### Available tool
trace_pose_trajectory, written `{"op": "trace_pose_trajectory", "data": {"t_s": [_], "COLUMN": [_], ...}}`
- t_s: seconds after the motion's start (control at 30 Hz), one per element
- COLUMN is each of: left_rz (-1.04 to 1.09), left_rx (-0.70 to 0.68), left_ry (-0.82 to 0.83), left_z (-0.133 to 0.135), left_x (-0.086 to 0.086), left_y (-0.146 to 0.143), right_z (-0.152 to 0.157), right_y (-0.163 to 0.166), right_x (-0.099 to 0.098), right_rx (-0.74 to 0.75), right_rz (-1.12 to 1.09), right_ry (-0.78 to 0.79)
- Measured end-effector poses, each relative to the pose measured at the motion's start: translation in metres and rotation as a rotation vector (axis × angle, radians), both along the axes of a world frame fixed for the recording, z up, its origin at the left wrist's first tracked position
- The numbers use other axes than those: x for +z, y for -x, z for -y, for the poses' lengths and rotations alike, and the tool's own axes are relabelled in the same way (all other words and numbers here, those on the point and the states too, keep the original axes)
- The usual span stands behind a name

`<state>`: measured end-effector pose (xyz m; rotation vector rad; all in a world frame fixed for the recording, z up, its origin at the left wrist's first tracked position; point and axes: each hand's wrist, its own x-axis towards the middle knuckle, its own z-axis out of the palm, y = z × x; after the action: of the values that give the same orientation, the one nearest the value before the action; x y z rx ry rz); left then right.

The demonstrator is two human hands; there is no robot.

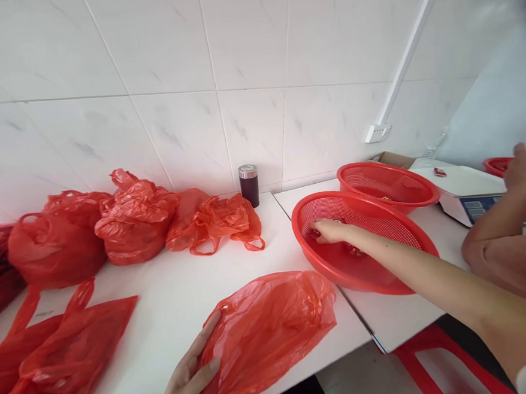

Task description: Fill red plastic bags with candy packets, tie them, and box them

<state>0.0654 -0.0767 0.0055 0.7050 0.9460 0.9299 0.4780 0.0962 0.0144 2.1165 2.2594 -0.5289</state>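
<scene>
My left hand (191, 367) grips the near-left edge of a red plastic bag (272, 334), thumb on one side and fingers on the other. The bag lies slack along the table's front edge. My right hand (331, 231) reaches into a red perforated plastic basket (368, 282) with its fingers curled down at the left inner side. A few small red-and-pale pieces (354, 249) show beside and under that hand in the basket. What the right fingers pinch is mostly covered and too small to name.
Several filled red bags (136, 224) stand left, with crumpled bags (228, 220) beside a dark tumbler (249, 186). Behind my basket is a second red basket (388, 182). A scale (464, 183) stands right, near a co-worker's hand (525, 175). A red stool (445, 358) is below.
</scene>
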Motion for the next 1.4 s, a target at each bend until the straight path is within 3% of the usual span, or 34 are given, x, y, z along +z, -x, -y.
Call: {"op": "trace_pose_trajectory", "data": {"t_s": [0.1,0.2,0.27,0.33,0.4,0.47,0.5,0.63,0.73,0.87,0.97,1.07,1.17,1.27,1.33,1.4], "left_rz": [-0.031,-0.048,-0.05,-0.054,-0.051,-0.036,-0.029,-0.03,-0.024,-0.043,-0.067,-0.096,-0.148,-0.22,-0.295,-0.365], "left_rx": [-0.003,-0.012,-0.022,-0.044,-0.059,-0.039,-0.019,0.046,0.084,0.119,0.109,0.103,0.1,0.104,0.119,0.137], "left_ry": [-0.025,-0.047,-0.063,-0.084,-0.098,-0.106,-0.111,-0.128,-0.118,-0.132,-0.152,-0.171,-0.199,-0.232,-0.257,-0.283], "left_z": [-0.001,0.0,0.0,0.0,0.001,0.003,0.005,0.013,0.015,0.015,0.015,0.015,0.016,0.016,0.016,0.016], "left_x": [0.003,0.002,-0.002,-0.005,-0.008,-0.008,-0.008,-0.007,-0.01,-0.015,-0.018,-0.021,-0.025,-0.031,-0.035,-0.038], "left_y": [-0.002,-0.001,0.0,-0.002,-0.006,-0.011,-0.014,-0.019,-0.016,-0.013,-0.012,-0.01,-0.008,-0.006,-0.005,-0.005], "right_z": [0.002,0.02,0.041,0.067,0.092,0.111,0.118,0.129,0.131,0.139,0.148,0.154,0.147,0.124,0.106,0.093], "right_y": [-0.006,0.004,0.026,0.059,0.098,0.133,0.147,0.173,0.171,0.162,0.158,0.152,0.133,0.09,0.055,0.023], "right_x": [0.021,0.055,0.077,0.089,0.086,0.07,0.059,0.021,0.013,0.015,0.021,0.036,0.06,0.077,0.076,0.064], "right_rx": [-0.05,-0.073,-0.056,0.024,0.162,0.25,0.257,0.219,0.232,0.285,0.334,0.315,0.216,0.045,-0.096,-0.206], "right_rz": [-0.111,-0.285,-0.566,-0.891,-0.974,-0.901,-0.825,-0.617,-0.67,-0.692,-0.683,-0.696,-0.743,-0.618,-0.41,-0.17], "right_ry": [-0.034,-0.071,-0.097,-0.029,0.177,0.307,0.285,-0.04,-0.089,-0.011,0.095,0.057,-0.095,-0.274,-0.251,-0.081]}}
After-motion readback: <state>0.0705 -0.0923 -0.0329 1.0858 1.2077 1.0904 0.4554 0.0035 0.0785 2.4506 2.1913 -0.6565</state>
